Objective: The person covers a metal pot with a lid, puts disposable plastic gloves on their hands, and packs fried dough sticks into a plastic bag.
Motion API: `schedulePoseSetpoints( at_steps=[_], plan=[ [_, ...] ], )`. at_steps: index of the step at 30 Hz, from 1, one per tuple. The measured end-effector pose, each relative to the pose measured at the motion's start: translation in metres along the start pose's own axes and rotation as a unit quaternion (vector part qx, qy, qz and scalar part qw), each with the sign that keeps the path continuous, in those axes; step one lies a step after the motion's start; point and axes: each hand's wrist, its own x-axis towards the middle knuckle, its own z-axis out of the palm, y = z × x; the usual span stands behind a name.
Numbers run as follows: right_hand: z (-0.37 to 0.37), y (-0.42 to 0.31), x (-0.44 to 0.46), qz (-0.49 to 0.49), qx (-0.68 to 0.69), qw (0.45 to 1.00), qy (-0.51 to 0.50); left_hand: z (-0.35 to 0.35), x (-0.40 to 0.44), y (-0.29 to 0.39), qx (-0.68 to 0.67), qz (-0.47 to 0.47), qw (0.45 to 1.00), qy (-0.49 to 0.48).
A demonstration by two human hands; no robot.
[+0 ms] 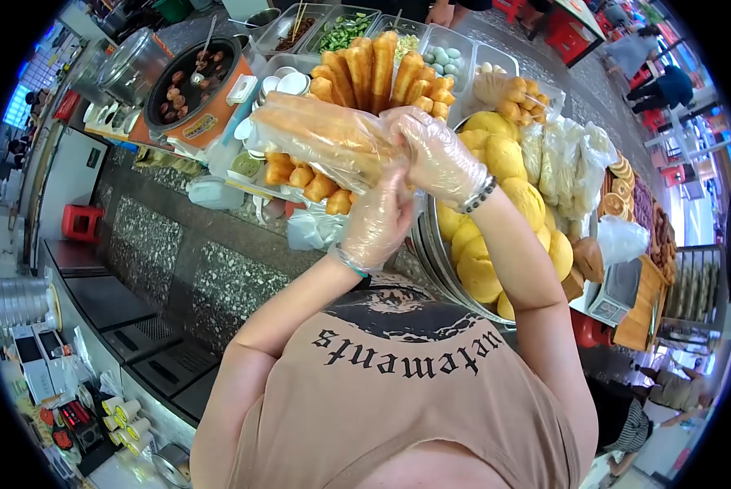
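A clear plastic bag of fried dough sticks (pixel 317 134) hangs nearly level in front of me, above the stall. My left hand (pixel 379 222), in a clear plastic glove, is closed on the bag's right end from below. Just above it, my right hand (pixel 440 155), gloved too, with a dark bead bracelet at the wrist, grips the gathered plastic at the same end. Behind the bag, more fried dough sticks (pixel 372 72) stand upright in a bunch. Round golden fried pieces (pixel 317 186) show under the bag. Yellow buns (pixel 504 159) fill a round metal tray beside my right forearm.
An orange pot (pixel 211 122) of dark liquid and eggs stands at the left. Tubs of chopped greens (pixel 345 34) and pale eggs (pixel 443 61) line the back. Bagged food (pixel 565 163) lies right of the buns. A dark counter (pixel 109 306) runs along my left.
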Motion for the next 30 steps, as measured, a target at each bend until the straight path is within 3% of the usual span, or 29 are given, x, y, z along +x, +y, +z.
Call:
schedulePoseSetpoints(
  at_steps=[1,2,3,4,5,6,7,8,9,10,11,13,14,15,16,17,19,21,23,25,26,27,29,30],
  plan=[
    [-0.001,-0.003,0.001,0.041,0.013,0.999,-0.016,0.001,-0.003,-0.003,-0.002,0.002,1.000,-0.003],
    [0.010,0.012,-0.002,0.010,0.088,0.993,0.075,-0.001,-0.006,-0.007,-0.011,-0.019,1.000,0.019],
    [0.015,0.018,-0.005,0.013,0.086,0.993,0.077,-0.003,-0.008,-0.010,-0.020,-0.040,0.998,0.041],
    [0.019,0.022,-0.007,0.157,0.297,0.928,0.158,-0.006,-0.010,-0.012,0.019,-0.068,0.998,-0.002],
    [0.023,0.028,-0.012,0.290,0.486,0.792,0.228,-0.008,-0.012,-0.019,0.017,-0.067,0.998,-0.005],
    [0.025,0.032,-0.016,0.252,0.506,0.783,0.261,-0.010,-0.013,-0.026,0.082,0.000,0.996,-0.035],
    [0.028,0.033,-0.021,0.254,0.505,0.782,0.263,-0.008,-0.014,-0.031,0.147,0.068,0.985,-0.063],
    [0.031,0.032,-0.026,0.228,0.503,0.786,0.279,-0.006,-0.018,-0.031,0.099,0.013,0.993,-0.066],
    [0.032,0.031,-0.027,0.201,0.500,0.789,0.295,-0.008,-0.015,-0.022,0.098,0.015,0.993,-0.066],
    [0.037,0.039,-0.038,0.220,0.378,0.859,0.267,-0.012,-0.008,-0.007,0.109,0.028,0.993,-0.021],
    [0.044,0.045,-0.044,0.219,0.376,0.859,0.269,-0.015,0.000,0.007,0.121,0.043,0.991,0.025],
    [0.057,0.021,-0.045,0.211,0.449,0.797,0.344,-0.012,0.011,0.015,0.127,0.064,0.988,0.054],
    [0.064,0.024,-0.041,0.224,0.481,0.754,0.387,-0.011,0.013,0.010,0.145,0.007,0.989,-0.028],
    [0.062,0.027,-0.041,0.219,0.478,0.755,0.391,-0.010,0.017,0.005,0.162,-0.047,0.980,-0.108],
    [0.061,0.030,-0.041,0.257,0.507,0.746,0.347,-0.009,0.021,0.001,0.194,0.033,0.977,-0.084],
    [0.062,0.030,-0.044,0.297,0.535,0.732,0.300,-0.009,0.022,-0.002,0.193,0.037,0.977,-0.088],
    [0.059,0.028,-0.047,0.317,0.538,0.731,0.275,-0.016,0.032,0.004,0.179,0.148,0.970,-0.076],
    [0.056,0.039,-0.050,0.349,0.422,0.794,0.264,-0.027,0.038,0.012,0.189,0.142,0.968,-0.080],
    [0.047,0.051,-0.052,0.316,0.279,0.865,0.270,-0.038,0.042,0.012,0.136,0.102,0.985,0.015],
    [0.026,0.043,-0.045,0.328,0.267,0.877,0.228,-0.050,0.052,0.009,0.063,0.035,0.997,0.030],
    [0.018,0.037,-0.040,0.337,0.291,0.863,0.237,-0.053,0.061,0.008,-0.013,-0.023,0.998,0.052],
    [0.010,0.030,-0.036,0.338,0.292,0.862,0.239,-0.054,0.069,0.009,-0.012,-0.022,0.998,0.050],
    [0.001,0.015,-0.033,0.334,0.428,0.804,0.245,-0.055,0.080,0.011,-0.292,-0.161,0.942,0.033],
    [0.010,0.009,-0.033,0.223,0.411,0.844,0.263,-0.056,0.082,0.010,-0.304,-0.165,0.938,0.014]
  ],
)
